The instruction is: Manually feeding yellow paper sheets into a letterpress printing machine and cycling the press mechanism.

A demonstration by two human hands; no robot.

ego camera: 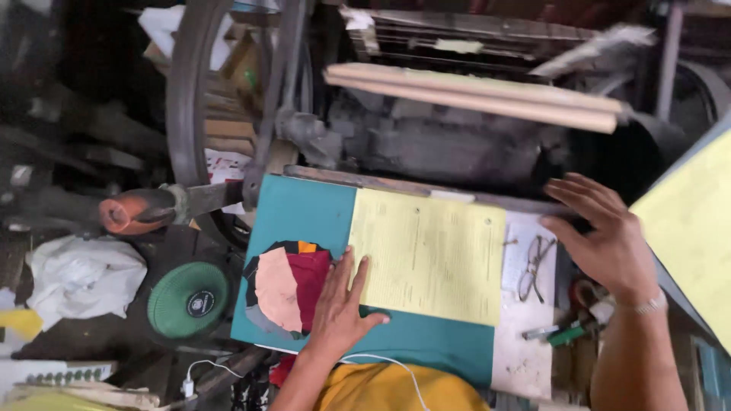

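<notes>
I see the left hand (339,304) lying flat and open, palm down, fingers spread a little; it grips nothing. Its fingertips rest on the lower left corner of the yellow sheet (428,255), and the thumb side touches the stack of round cloth patches (285,289), pink on top, dark red and black beneath. The left forearm comes up from the bottom edge, over a yellow garment (381,390) with a white cable (396,369) across it. The sheet lies flat on a teal board (304,209) on the counter (525,358), near the middle of the view. The right hand (601,240) is also open, fingers extended and slightly curled, palm down, resting at the far right edge of the counter against the dark machine (449,144); I cannot tell whether the fingers press on anything, and nothing is held. A bracelet (647,306) sits on the right wrist; the forearm runs off the bottom edge. Eyeglasses (534,266) lie just beside the sheet's right edge, between it and the right hand. A green pen (560,332) lies below the glasses. A second yellow sheet (689,228) is cut off at the right. The machine's upper parts are blurred. A green round fan (188,299) sits lower left, well apart.
</notes>
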